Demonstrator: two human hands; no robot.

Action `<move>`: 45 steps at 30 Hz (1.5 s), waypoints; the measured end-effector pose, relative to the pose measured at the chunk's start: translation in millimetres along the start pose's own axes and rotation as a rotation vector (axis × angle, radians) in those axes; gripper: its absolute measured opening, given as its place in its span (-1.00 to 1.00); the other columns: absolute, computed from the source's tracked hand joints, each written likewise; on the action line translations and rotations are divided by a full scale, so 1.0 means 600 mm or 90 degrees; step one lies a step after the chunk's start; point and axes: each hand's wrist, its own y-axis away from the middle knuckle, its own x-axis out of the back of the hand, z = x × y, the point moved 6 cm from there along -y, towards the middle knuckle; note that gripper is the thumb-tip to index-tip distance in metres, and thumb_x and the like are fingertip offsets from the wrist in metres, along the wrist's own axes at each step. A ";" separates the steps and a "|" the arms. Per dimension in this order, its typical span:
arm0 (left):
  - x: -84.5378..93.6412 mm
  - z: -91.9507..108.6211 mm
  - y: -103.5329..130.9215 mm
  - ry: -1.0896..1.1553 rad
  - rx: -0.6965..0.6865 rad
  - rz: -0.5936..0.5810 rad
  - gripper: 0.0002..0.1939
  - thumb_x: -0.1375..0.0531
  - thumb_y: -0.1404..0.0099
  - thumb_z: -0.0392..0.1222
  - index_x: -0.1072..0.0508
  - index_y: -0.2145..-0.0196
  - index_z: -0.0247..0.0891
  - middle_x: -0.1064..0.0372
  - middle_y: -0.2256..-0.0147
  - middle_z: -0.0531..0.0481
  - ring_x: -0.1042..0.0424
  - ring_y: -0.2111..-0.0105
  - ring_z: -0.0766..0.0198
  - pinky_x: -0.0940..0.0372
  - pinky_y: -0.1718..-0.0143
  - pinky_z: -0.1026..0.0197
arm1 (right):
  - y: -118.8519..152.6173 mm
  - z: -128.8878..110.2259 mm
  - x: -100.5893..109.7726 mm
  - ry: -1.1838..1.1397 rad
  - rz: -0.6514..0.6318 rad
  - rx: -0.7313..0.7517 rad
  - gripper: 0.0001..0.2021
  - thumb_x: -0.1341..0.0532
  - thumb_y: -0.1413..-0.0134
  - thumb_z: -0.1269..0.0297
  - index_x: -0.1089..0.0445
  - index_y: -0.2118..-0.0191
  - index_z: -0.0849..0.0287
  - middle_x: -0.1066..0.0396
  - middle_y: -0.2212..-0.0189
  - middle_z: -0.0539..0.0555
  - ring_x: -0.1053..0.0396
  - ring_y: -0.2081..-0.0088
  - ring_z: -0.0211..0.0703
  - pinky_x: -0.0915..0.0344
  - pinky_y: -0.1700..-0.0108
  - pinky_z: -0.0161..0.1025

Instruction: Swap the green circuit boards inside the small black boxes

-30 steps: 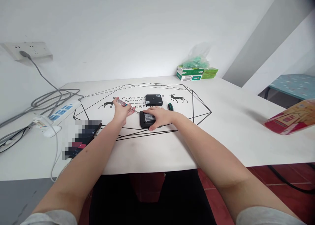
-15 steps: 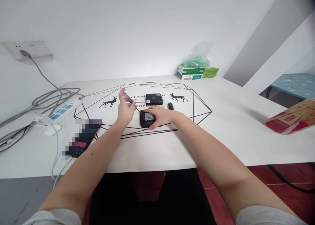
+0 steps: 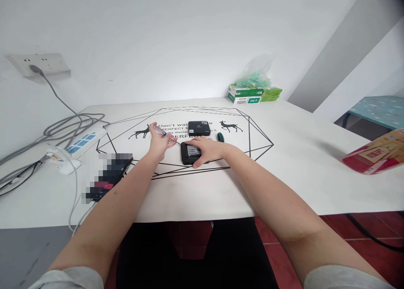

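Note:
My left hand [image 3: 160, 145] is closed around a screwdriver [image 3: 160, 131] with a clear handle and a blue collar. Its thin shaft slants down to the right, the tip at the left edge of a black box-shaped device [image 3: 187, 158]. Over the right part of that device lies my right hand [image 3: 210, 149], gripping it against the table with the thumb at the near side. A white printed label shows between the fingers. Just behind stands a second flat black box [image 3: 199, 128] with small stickers. A small dark green object [image 3: 220, 137] rests to its right.
On the left are a phone [image 3: 110, 177], a white power strip [image 3: 83, 142] and coiled grey cables [image 3: 78, 118]. Green boxes [image 3: 246, 92] with a plastic bag stand by the wall. A red snack bag [image 3: 372, 154] lies at the right edge of the white table [image 3: 299, 175].
My left hand has tilted lower, so the screwdriver lies flatter against the device's left edge. My right hand stays on the device. The view has shifted slightly.

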 end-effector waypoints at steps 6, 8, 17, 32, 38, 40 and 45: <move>0.011 -0.024 -0.021 0.035 0.112 -0.004 -0.04 -0.32 -0.36 -0.46 0.10 -0.45 0.13 -0.45 0.22 0.12 -0.65 0.40 0.28 -0.64 0.10 -0.05 | 0.001 0.002 0.003 -0.027 0.011 0.040 0.17 -0.57 0.20 -0.19 -0.21 -0.55 -0.01 -0.28 -0.48 0.28 -0.17 -0.48 0.49 -0.13 -0.48 0.38; 0.013 -0.027 -0.023 0.025 0.131 -0.004 -0.05 -0.33 -0.36 -0.47 0.07 -0.44 0.13 -0.45 0.23 0.12 -0.66 0.40 0.26 -0.65 0.10 -0.07 | 0.002 0.003 0.002 -0.033 0.001 0.052 0.16 -0.58 0.19 -0.13 -0.20 -0.55 -0.03 -0.26 -0.50 0.24 -0.16 -0.50 0.45 -0.09 -0.51 0.34; 0.015 -0.033 -0.016 0.007 0.189 -0.059 -0.11 -0.40 -0.34 -0.46 -0.05 -0.38 0.08 -0.45 0.32 0.17 -0.67 0.42 0.21 -0.64 0.10 -0.15 | 0.006 -0.004 0.005 -0.033 -0.018 0.064 0.12 -0.59 0.19 -0.07 -0.23 -0.53 -0.07 -0.28 -0.49 0.19 -0.17 -0.50 0.41 -0.10 -0.51 0.31; 0.035 0.009 -0.007 0.042 0.088 0.026 -0.12 -0.36 -0.39 -0.41 0.01 -0.44 -0.01 -0.50 0.31 0.09 -0.68 0.38 0.19 -0.62 0.10 -0.02 | -0.001 0.013 0.005 -0.015 -0.001 0.024 0.20 -0.56 0.16 -0.19 -0.14 -0.58 0.03 -0.24 -0.49 0.31 -0.14 -0.49 0.46 -0.10 -0.50 0.33; 0.019 -0.015 -0.009 0.072 0.018 0.042 -0.10 -0.35 -0.39 -0.43 0.10 -0.40 0.08 -0.48 0.18 0.07 -0.70 0.27 0.24 -0.60 0.01 0.03 | -0.002 0.014 0.003 -0.012 -0.007 0.016 0.24 -0.55 0.18 -0.26 -0.12 -0.59 0.02 -0.21 -0.51 0.31 -0.11 -0.51 0.48 -0.09 -0.51 0.34; 0.014 -0.018 -0.008 0.067 0.013 0.030 -0.10 -0.35 -0.39 -0.43 0.09 -0.40 0.08 -0.49 0.17 0.06 -0.70 0.26 0.23 -0.59 -0.01 0.02 | -0.002 0.014 0.003 -0.013 -0.008 0.014 0.24 -0.55 0.18 -0.27 -0.12 -0.59 0.00 -0.20 -0.51 0.29 -0.11 -0.51 0.48 -0.09 -0.52 0.33; 0.012 -0.023 -0.007 0.060 0.034 0.010 -0.17 -0.29 -0.46 -0.45 0.09 -0.39 0.09 -0.49 0.21 0.11 -0.70 0.27 0.26 -0.58 -0.06 -0.06 | -0.002 0.013 0.003 -0.022 -0.002 0.013 0.24 -0.57 0.20 -0.24 -0.13 -0.59 0.02 -0.22 -0.50 0.31 -0.11 -0.50 0.49 -0.08 -0.52 0.34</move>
